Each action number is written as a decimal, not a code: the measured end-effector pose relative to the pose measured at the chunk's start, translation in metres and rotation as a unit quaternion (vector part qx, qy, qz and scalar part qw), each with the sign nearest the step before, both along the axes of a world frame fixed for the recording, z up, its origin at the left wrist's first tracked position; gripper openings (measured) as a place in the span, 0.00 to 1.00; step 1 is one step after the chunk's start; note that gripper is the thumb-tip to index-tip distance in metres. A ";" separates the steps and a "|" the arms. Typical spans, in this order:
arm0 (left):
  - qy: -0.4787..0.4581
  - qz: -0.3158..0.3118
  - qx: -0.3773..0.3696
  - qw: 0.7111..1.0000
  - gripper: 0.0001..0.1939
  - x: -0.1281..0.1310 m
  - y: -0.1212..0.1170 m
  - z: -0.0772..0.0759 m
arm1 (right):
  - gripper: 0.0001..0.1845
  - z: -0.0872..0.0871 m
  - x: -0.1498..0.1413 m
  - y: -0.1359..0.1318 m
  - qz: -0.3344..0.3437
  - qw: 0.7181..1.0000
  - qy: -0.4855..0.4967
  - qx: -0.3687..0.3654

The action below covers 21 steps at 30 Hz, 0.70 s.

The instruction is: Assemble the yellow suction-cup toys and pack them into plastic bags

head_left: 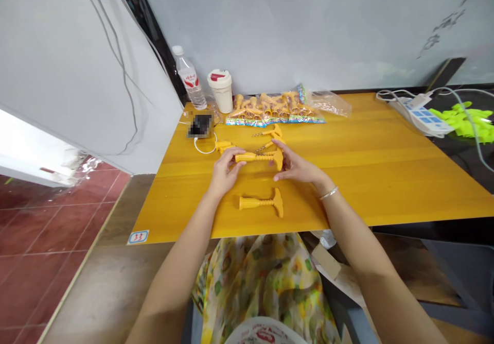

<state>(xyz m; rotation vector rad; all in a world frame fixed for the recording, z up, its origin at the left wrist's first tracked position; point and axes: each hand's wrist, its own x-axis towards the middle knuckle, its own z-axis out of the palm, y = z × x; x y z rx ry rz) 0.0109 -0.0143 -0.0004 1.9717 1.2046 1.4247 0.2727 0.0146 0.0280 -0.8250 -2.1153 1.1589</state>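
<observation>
A yellow T-handled corkscrew [259, 157] lies level between my two hands, just above or on the table. My left hand [226, 171] pinches the sleeve end between thumb and fingers. Curved around the T-shaped handle is my right hand [295, 165], its fingertips at the handle's top and its thumb below. Closer to my body, a second yellow corkscrew [260, 203] rests on the table, its handle to the right. Behind my hands are loose corkscrew handles with bare metal spirals [266, 134] and yellow sleeves [224, 145], partly covered by my fingers.
Clear plastic bags of yellow corkscrews [270, 109] lie along the back of the wooden table [366, 169]. A water bottle [191, 81], a lidded cup [221, 92] and a blurred-out device [200, 125] with a white cable stand back left. A power strip [422, 117] sits at right.
</observation>
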 end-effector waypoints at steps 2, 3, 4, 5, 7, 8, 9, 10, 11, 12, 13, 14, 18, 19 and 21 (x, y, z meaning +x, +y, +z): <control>0.009 -0.006 0.011 1.000 0.12 0.001 -0.001 0.000 | 0.46 -0.002 0.000 0.001 -0.049 0.998 -0.043 0.026; 0.016 -0.007 0.019 1.000 0.12 0.002 -0.002 0.000 | 0.40 -0.002 -0.001 0.001 -0.079 0.994 -0.066 0.038; 0.021 -0.006 0.028 0.999 0.12 0.002 -0.003 0.001 | 0.33 -0.003 -0.002 0.001 -0.108 0.989 -0.093 0.047; 0.025 -0.002 0.038 0.999 0.12 0.003 -0.003 0.001 | 0.28 -0.003 -0.004 0.000 -0.133 0.982 -0.122 0.053; 0.027 0.007 0.055 0.998 0.12 0.002 -0.003 0.000 | 0.28 -0.002 -0.008 -0.002 -0.161 0.971 -0.171 0.050; 0.028 0.011 0.061 0.998 0.12 0.002 -0.002 0.000 | 0.33 -0.001 -0.010 -0.004 -0.168 0.969 -0.179 0.039; 0.028 0.013 0.064 0.997 0.13 0.001 -0.002 0.000 | 0.38 0.000 -0.013 -0.006 -0.168 0.970 -0.172 0.020; 0.028 0.015 0.065 0.997 0.13 0.000 -0.002 0.000 | 0.42 0.001 -0.015 -0.008 -0.162 0.975 -0.151 -0.005; 0.029 0.016 0.064 0.997 0.13 0.000 -0.002 0.000 | 0.44 0.001 -0.017 -0.010 -0.154 0.980 -0.121 -0.031; 0.031 0.013 0.062 0.998 0.13 0.000 -0.002 0.000 | 0.45 0.001 -0.019 -0.011 -0.150 0.984 -0.086 -0.054; 0.037 0.010 0.059 0.998 0.14 0.000 -0.002 0.001 | 0.44 0.000 -0.022 -0.012 -0.153 0.985 -0.047 -0.069; 0.044 0.004 0.057 0.997 0.14 0.001 -0.003 0.002 | 0.42 -0.001 -0.024 -0.012 -0.163 0.984 -0.005 -0.077; 0.047 0.000 0.049 0.998 0.14 0.006 -0.004 0.002 | 0.33 -0.012 -0.033 -0.012 -0.229 0.961 0.144 -0.061; 0.037 0.004 0.042 0.998 0.14 0.006 -0.003 0.000 | 0.31 -0.015 -0.034 -0.012 -0.233 0.957 0.162 -0.051; 0.009 0.010 0.018 1.000 0.15 0.007 -0.002 -0.003 | 0.28 -0.016 -0.033 -0.013 -0.218 0.961 0.165 -0.024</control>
